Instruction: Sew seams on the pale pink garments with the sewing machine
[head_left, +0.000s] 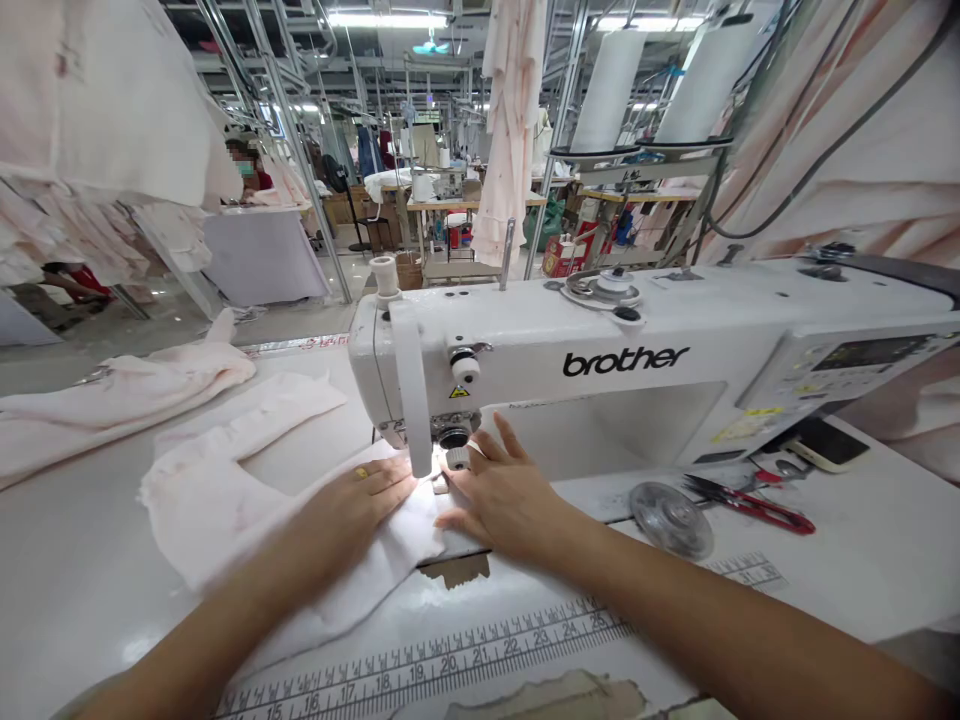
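Observation:
A white Brother sewing machine stands across the table. Pale pink fabric lies under its presser foot and spreads to the left. My left hand lies flat on the fabric just left of the needle, fingers stretched out, a ring on one finger. My right hand presses flat on the fabric's right edge beside the foot, fingers spread, one reaching up toward the needle area. Neither hand grips anything.
Red-handled snips and a round metal disc lie right of my right arm. A phone rests under the machine's control panel. More pink fabric is piled far left. A ruler scale runs along the table's front. Another person sits in the background at left.

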